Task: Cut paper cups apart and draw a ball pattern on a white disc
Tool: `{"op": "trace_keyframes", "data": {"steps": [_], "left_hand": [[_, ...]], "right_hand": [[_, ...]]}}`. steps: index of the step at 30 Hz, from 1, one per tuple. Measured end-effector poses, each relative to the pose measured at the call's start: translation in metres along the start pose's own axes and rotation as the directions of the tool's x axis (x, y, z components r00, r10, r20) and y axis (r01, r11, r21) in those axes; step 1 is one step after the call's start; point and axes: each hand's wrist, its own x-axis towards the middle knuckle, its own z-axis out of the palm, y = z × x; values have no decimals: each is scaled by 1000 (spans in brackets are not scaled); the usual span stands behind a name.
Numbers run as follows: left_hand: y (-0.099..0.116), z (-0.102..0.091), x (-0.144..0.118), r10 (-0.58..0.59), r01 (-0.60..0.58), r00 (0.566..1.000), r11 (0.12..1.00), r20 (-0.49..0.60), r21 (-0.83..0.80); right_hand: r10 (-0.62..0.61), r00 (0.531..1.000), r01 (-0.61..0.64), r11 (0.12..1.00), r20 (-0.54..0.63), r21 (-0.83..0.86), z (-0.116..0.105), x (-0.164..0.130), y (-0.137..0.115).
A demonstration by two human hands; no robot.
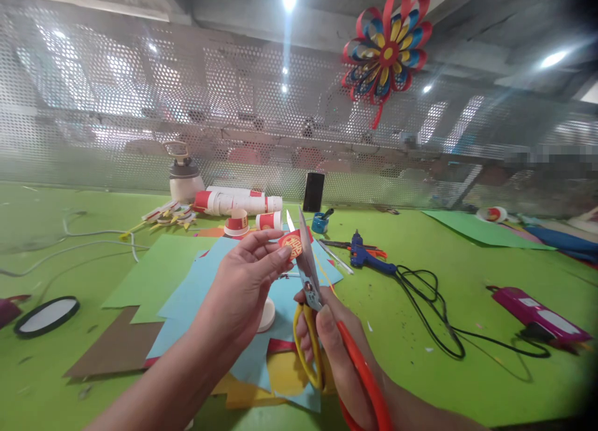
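Grip: left hand (247,281) pinches a small red paper piece (292,244) at chest height; right hand (327,337) is closed through the handles of scissors (306,266), blades apart around its edge | Progress: cut looks begun, unfinished | Count: one glue gun (369,256), two cut cups (252,221) on the green table (420,331)

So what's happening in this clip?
A person is cutting craft paper at a green table. The left hand pinches a small red piece while the right hand works scissors, blades open around it. Coloured sheets lie underneath; a glue gun sits beyond.
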Motion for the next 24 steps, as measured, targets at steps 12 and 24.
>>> {"op": "trace_keyframes", "data": {"steps": [12,24], "left_hand": [[1,-1,0,6,-6,1000,1000,-16,11],[3,-1,1,48,-48,999,999,-14,18]], "right_hand": [[4,1000,-3,1000,-2,27,1,-1,1],[19,1000,-18,997,-2,80,2,-1,3]]}}
